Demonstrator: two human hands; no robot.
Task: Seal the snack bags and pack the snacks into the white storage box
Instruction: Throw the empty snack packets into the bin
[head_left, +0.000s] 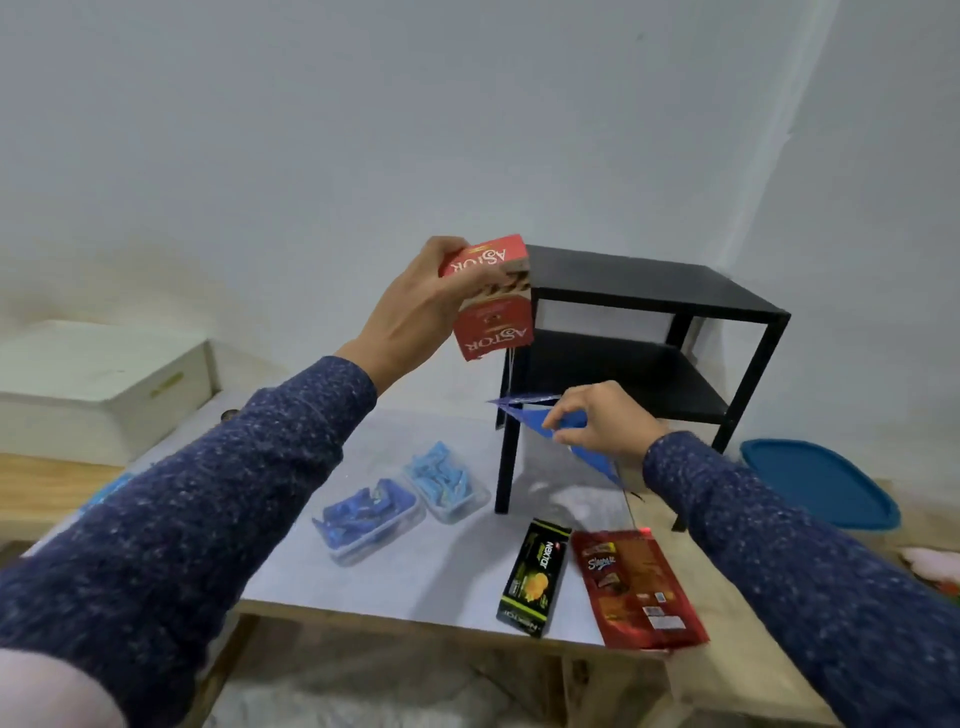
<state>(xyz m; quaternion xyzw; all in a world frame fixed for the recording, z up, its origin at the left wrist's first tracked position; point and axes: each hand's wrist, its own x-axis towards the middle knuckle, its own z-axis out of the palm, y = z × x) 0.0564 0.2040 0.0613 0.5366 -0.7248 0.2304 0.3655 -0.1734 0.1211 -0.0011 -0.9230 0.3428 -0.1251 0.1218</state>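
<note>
Your left hand (415, 306) is raised above the tabletop (415, 561), fingers curled round a red Astor box (491, 296) held upside down. Your right hand (602, 421), at about 4 o'clock from the box, pinches a blue snack bag (550, 415) by its upper edge; its mouth looks open, though blur makes that hard to tell. A thin strand hangs from the box toward the bag. Behind both stands a small black shelf table (649, 291). At 7 o'clock from the bag sit two clear tubs of blue clips (400, 493). Near the front edge lie a black-and-green Nextar pack (532, 577) and, just beside it at 3 o'clock, a red Slai O'Lai pouch (634, 587). The white storage box (104, 384) rests well apart at 9 o'clock, its lid on. A blue lid (821, 483) lies at far right.
</note>
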